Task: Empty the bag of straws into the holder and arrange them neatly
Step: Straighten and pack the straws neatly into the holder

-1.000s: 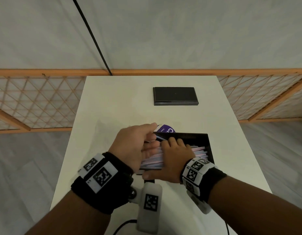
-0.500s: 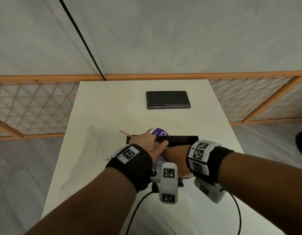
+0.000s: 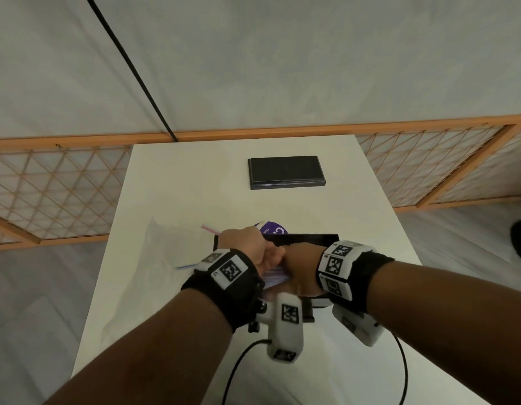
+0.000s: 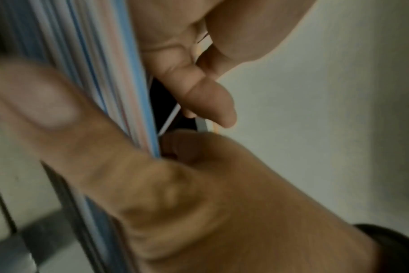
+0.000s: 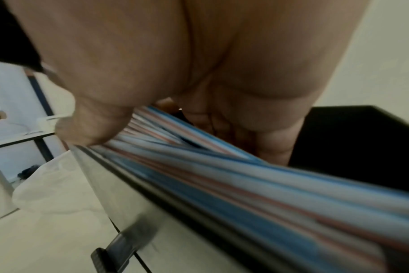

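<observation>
A black straw holder (image 3: 307, 238) sits near the table's front, its glossy wall (image 5: 138, 194) close up in the right wrist view. A bundle of pink, blue and white straws (image 3: 275, 276) lies inside it along its length (image 5: 245, 181). My left hand (image 3: 246, 247) curls its fingers (image 4: 194, 86) against the bundle's left end (image 4: 110, 73). My right hand (image 3: 301, 266) grips the bundle, thumb (image 5: 86, 129) on the near side, fingers behind. One pink straw (image 3: 208, 228) and one blue straw (image 3: 184, 266) poke out to the left. The bag's purple label (image 3: 273, 228) shows behind the holder.
A flat black lid (image 3: 285, 172) lies further back on the white table (image 3: 180, 194). Clear crumpled plastic (image 3: 142, 267) spreads over the table's left part. Black cables (image 3: 241, 361) trail from the wrist cameras over the front edge. An orange lattice fence (image 3: 49, 194) runs behind the table.
Both hands have closed in on the left half of the bundle. A pink straw, then a blue one, slid out to the left of the holder.
</observation>
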Motion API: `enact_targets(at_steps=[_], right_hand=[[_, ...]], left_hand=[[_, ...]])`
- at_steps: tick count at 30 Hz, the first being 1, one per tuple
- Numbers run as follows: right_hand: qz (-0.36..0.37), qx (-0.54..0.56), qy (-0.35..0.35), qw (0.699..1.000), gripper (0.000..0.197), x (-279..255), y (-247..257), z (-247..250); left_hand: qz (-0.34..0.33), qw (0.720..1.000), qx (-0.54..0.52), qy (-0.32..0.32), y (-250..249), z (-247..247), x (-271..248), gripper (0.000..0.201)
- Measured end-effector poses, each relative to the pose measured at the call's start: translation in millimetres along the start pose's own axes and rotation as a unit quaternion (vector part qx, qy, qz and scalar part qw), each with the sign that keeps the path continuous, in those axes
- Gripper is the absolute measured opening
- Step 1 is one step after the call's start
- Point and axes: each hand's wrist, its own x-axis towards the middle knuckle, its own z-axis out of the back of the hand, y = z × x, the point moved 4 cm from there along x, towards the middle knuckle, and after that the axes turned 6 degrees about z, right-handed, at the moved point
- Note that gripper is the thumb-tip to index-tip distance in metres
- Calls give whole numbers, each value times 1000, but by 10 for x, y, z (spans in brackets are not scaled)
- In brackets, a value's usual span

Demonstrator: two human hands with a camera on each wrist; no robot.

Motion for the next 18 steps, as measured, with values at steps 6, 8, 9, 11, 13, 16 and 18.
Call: enact_targets(at_steps=[6,8,9,11,13,16,18], right_hand=[[-50,204,-114,971,86,-47,-140,31],[-41,208,-123,970,85,3,-141,26],[-40,209,-128,969,83,20,-130,22],[-27,194,-139,971,79,51,-72,43],[-18,177,-140,974,76,87,-18,36],[-41,130,-105,985,76,76,56,41],[-67,89,-71,991,80,69,86,25]], left_hand=[[-152,981,84,-91,-185,427,-282,9],[-152,981,89,-76,-224,533,-374,9],[-150,982,91,-70,-242,575,-400,10],[-142,983,98,-60,-275,644,-448,10],[-129,984,110,-53,-283,700,-472,14],[-124,977,166,-57,-267,771,-494,22],[-149,963,211,-75,-286,809,-533,17]])
